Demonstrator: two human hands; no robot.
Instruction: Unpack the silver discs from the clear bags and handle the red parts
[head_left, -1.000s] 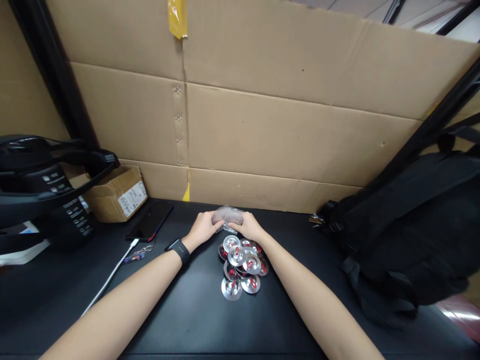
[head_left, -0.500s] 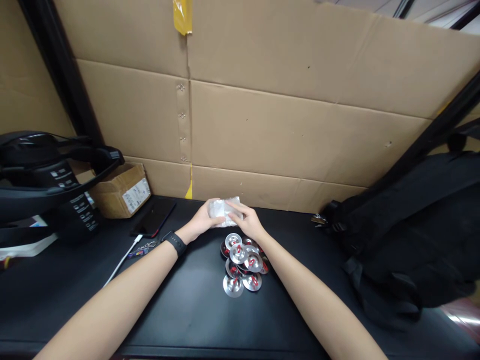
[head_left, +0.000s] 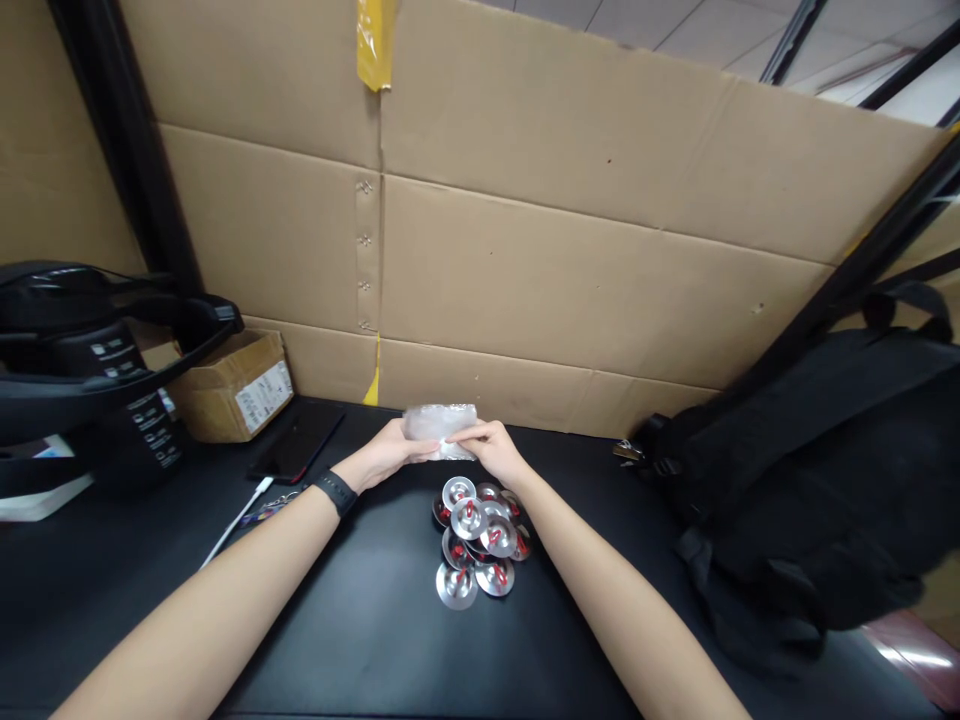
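Note:
A clear plastic bag (head_left: 450, 421) is held up between both hands, near the cardboard wall. My left hand (head_left: 390, 450) grips its left side, thumb across the front and the other fingers behind it. With thumb and fingers pinched at the bag's right part, my right hand (head_left: 491, 446) has its fingertips close to the left thumb. What the bag contains, if anything, cannot be made out. Just below the hands, on the black table (head_left: 360, 620), lies a pile of small silver metal discs (head_left: 480, 535), domed in the middle with red loops, like finger cymbals.
Cardboard panels (head_left: 525, 270) stand along the back. At left are a phone (head_left: 296, 445), a white cable (head_left: 236, 522), keys, an open cardboard box (head_left: 244, 385) and a black bottle (head_left: 124, 400). A black backpack (head_left: 817, 470) takes up the right side.
My right fingers have drawn in closer to the left thumb on the bag, which looks flatter and spread wider. The view has shifted slightly; the disc pile is unchanged.

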